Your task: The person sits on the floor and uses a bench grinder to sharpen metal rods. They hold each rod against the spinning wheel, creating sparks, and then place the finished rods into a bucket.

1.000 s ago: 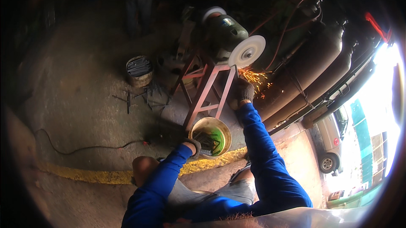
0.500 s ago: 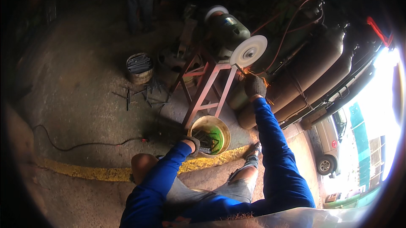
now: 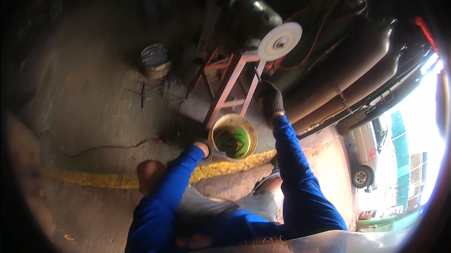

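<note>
While shadow dims the bucket [image 3: 254,136], right fingers [image 3: 267,90] grasp a rod [image 3: 257,74], left fingers [image 3: 210,151] — blurred, grip unclear

No lettering, number or sign can be read. At one o'clock from the centre of the view, the dark green, rounded metal motor housing of the bench grinder [image 3: 263,19] bears a small pale patch [image 3: 257,5], too blurred to identify as a label. Between three and four o'clock, the beige vehicle [image 3: 361,147] carries a small red mark [image 3: 372,153], illegible. Near six o'clock, the blue long-sleeved fabric shirt [image 3: 237,227] shows a blurred orange-red patch [image 3: 195,241].
</note>
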Demonstrator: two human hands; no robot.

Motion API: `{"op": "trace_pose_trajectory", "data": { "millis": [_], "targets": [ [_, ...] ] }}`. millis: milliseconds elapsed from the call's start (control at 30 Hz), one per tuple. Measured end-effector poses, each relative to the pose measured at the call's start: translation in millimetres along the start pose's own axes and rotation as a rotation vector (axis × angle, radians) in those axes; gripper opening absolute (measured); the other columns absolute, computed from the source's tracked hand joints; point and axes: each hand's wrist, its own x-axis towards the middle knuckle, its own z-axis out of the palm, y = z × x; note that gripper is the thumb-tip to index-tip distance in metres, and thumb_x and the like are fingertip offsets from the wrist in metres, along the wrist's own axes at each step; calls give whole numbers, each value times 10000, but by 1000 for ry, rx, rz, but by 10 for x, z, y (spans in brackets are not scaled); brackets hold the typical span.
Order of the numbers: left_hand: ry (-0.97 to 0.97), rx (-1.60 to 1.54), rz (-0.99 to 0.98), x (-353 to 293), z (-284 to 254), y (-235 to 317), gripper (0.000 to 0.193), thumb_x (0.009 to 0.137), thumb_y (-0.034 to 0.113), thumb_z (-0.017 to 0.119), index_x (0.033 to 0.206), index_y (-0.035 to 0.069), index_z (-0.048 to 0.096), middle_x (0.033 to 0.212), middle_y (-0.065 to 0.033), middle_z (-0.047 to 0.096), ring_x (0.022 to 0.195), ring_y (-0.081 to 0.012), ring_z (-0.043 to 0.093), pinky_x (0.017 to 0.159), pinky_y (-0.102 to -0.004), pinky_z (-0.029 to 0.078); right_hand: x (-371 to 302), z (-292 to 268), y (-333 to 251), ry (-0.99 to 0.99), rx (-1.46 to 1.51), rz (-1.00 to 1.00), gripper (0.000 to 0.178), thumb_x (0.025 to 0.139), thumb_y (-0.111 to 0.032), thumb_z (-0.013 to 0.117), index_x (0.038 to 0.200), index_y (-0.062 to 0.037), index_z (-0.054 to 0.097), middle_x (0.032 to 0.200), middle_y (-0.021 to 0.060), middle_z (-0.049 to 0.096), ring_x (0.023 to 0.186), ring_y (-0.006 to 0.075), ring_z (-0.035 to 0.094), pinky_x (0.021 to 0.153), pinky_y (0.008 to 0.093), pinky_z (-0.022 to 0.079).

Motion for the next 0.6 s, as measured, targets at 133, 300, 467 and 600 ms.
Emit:
{"op": "trace_pose_trajectory", "data": {
  "millis": [133, 300, 467, 600],
  "targets": [
    [104, -200, -70, 113, 603, -339, 409, 862, 286, 510, 1185, 53, 606, 1252, -94, 581, 1116, -263, 577, 958, -384, 435, -1425, 731, 1, -54, 954, 742, 569, 828, -8, 524, 1368, -75, 361, 830, 112, 637, 523, 136, 546, 472, 250, 461],
    [-106, -47, -101, -687, -238, 119, 368, 810, 274, 563, 1114, 86, 648, 1158, -138, 620, 1035, -283, 621, 869, -394, 488, -3209, 1434, 440, -356, 626, 347, 384, 838, -29, 531, 1218, -71, 490, 869, 80, 597, 680, 138, 573, 557, 248, 470],
    [-226, 40, -97, -665, -663, 404, 383, 801, 297, 567, 1119, 101, 649, 1156, -129, 622, 1057, -283, 608, 891, -388, 477, -3444, 1396, 412, -230, 1556, 701, 212, 875, -78, 512, 1077, -61, 574, 863, 56, 553, 731, 124, 540, 639, 227, 455],
    [-219, -15, -8, -484, -620, 411, 391, 782, 313, 601, 1094, 85, 659, 1127, -134, 635, 1015, -298, 618, 853, -391, 481, -2976, 911, 153, 128, 1862, 814, 356, 891, -116, 493, 1243, -65, 501, 898, 38, 566, 799, 128, 546, 685, 241, 456]
  ]
}}
